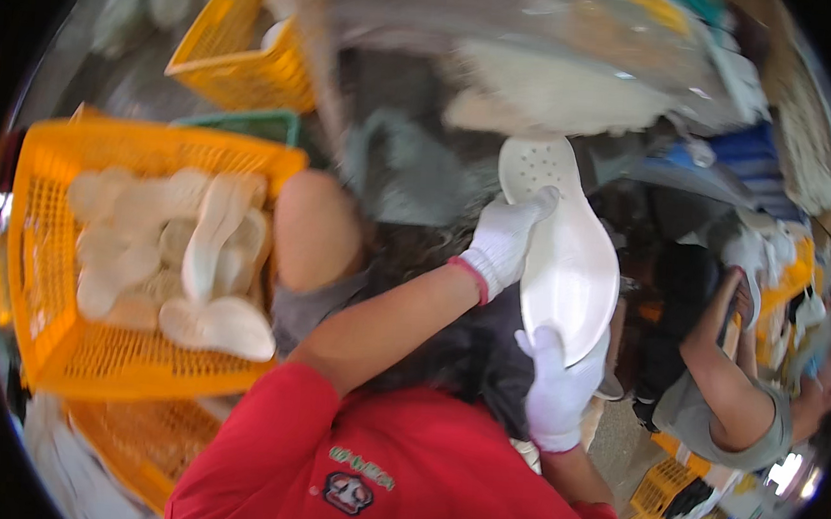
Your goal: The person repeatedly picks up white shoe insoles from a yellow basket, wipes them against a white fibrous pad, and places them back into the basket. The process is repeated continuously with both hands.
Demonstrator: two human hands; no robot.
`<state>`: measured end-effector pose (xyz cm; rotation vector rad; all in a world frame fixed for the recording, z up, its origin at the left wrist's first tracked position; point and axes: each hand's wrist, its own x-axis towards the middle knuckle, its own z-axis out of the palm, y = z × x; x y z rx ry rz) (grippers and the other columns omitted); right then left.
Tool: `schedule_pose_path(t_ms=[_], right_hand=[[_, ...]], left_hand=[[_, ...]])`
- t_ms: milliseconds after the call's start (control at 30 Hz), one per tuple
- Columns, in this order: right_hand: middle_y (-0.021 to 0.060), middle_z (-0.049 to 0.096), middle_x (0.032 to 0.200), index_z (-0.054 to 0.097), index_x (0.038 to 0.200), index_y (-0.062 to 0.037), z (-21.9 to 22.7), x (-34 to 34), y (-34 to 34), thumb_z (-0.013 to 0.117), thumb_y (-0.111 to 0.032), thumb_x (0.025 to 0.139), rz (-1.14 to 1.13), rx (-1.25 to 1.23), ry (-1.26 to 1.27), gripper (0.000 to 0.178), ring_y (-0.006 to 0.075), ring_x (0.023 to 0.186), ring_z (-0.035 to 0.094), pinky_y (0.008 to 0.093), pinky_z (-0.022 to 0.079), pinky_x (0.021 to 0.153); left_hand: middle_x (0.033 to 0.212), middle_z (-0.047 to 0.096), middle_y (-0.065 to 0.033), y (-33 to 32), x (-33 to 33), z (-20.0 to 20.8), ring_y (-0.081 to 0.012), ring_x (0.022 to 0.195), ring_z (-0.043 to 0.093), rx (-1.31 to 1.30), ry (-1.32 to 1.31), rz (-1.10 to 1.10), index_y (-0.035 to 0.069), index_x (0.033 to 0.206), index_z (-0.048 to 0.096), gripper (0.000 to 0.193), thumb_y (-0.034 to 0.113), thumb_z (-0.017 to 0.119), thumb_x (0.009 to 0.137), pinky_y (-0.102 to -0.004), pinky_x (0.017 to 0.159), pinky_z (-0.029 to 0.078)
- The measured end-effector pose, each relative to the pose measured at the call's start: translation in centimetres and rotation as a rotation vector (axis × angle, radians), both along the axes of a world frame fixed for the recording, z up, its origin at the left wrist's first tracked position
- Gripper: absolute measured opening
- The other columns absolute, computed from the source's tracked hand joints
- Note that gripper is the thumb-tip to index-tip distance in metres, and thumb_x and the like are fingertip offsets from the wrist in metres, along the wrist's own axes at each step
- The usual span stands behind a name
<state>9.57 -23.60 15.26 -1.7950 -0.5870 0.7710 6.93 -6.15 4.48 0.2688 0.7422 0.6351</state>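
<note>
Between both gloved hands is a white moulded insole-shaped piece (577,255), glossy, narrow at the waist and dotted with small holes at its far end. My left hand (510,235), in a white knitted glove with a red cuff, grips its left edge near the waist, thumb on top. At the broad near end my right hand (560,392), gloved the same way, holds the rim from below with its thumb on the edge. To my left, an orange basket (44,265) contains several similar cream-white pieces (222,233), lying loosely over one another.
Ahead stands a blurred grey machine or bench (403,154) with pale material (559,92) on it. Another orange basket (242,68) is at the far left, beside a green container (252,124). On the right, a co-worker in a grey shirt (734,422) works near orange baskets (663,489).
</note>
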Motion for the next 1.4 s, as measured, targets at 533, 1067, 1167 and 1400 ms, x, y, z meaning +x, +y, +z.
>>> schedule_pose_path(t_ms=[533,1067,1167,1400], right_hand=[[0.0242,0.079,0.098,0.08,0.114,0.0,-6.3,12.4,20.2,0.063,-0.018,0.098,0.121,0.124,-0.298,0.03,0.0405,0.098,0.078,0.0449,0.06,0.088],[0.0306,0.057,0.159,0.038,0.167,0.0069,-4.2,10.4,13.0,0.08,-0.023,0.093,-0.02,0.15,-0.604,0.091,0.039,0.145,0.062,0.0419,0.05,0.12],[0.0276,0.064,0.147,0.043,0.164,0.011,-5.3,11.7,16.1,0.078,-0.01,0.085,0.069,0.072,-0.695,0.089,0.0295,0.136,0.067,0.0383,0.059,0.109],[0.0241,0.081,0.102,0.08,0.123,-0.0004,-8.4,14.8,20.4,0.069,-0.022,0.097,0.08,0.055,-0.102,0.035,0.034,0.094,0.08,0.041,0.062,0.087]], left_hand=[[0.133,0.074,-0.0315,12.6,-10.0,-0.3,-0.0421,0.126,0.072,0.999,1.448,-0.682,-0.006,0.151,0.062,0.115,0.082,0.082,0.08,-0.0449,0.113,0.052],[0.109,0.078,-0.0117,7.0,8.9,-0.5,-0.0187,0.097,0.074,0.465,0.494,0.105,-0.009,0.128,0.072,0.05,0.036,0.072,0.106,-0.0382,0.087,0.061],[0.128,0.075,-0.0121,10.6,5.5,-1.9,-0.0207,0.116,0.071,0.347,0.454,-0.183,0.002,0.147,0.067,0.056,0.042,0.069,0.108,-0.0402,0.102,0.056],[0.131,0.076,-0.0239,13.7,-7.6,-2.1,-0.039,0.121,0.074,1.044,1.218,-0.793,0.0,0.142,0.067,0.06,0.049,0.07,0.108,-0.0431,0.104,0.057]])
